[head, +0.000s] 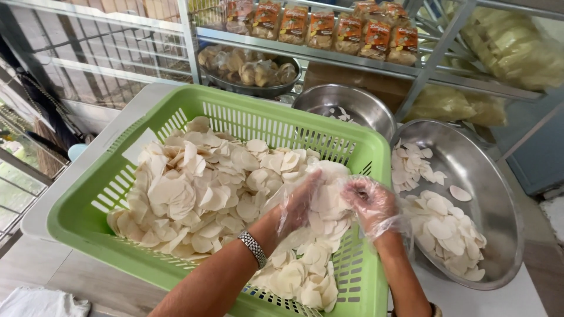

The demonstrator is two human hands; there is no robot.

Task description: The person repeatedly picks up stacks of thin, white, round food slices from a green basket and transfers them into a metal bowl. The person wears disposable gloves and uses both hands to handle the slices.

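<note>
Chips (200, 188), pale, thin and round, lying heaped in green slotted basket (88, 205) at near left. Left hand (299, 202), in clear plastic glove, pressing half-curled into the pile at its right side, cupping chips; right hand (371, 202), gloved likewise, closing loosely on a few above the basket's right rim. Likely handling as light, dry and brittle (snapping if squeezed); best scooping from beneath with cupped palms. Standing just right: steel bowl (499, 194) holding more chips. Crowding the far side: second steel bowl (364, 103), wire shelves (352, 58) bearing bagged snacks (329, 26).
</note>
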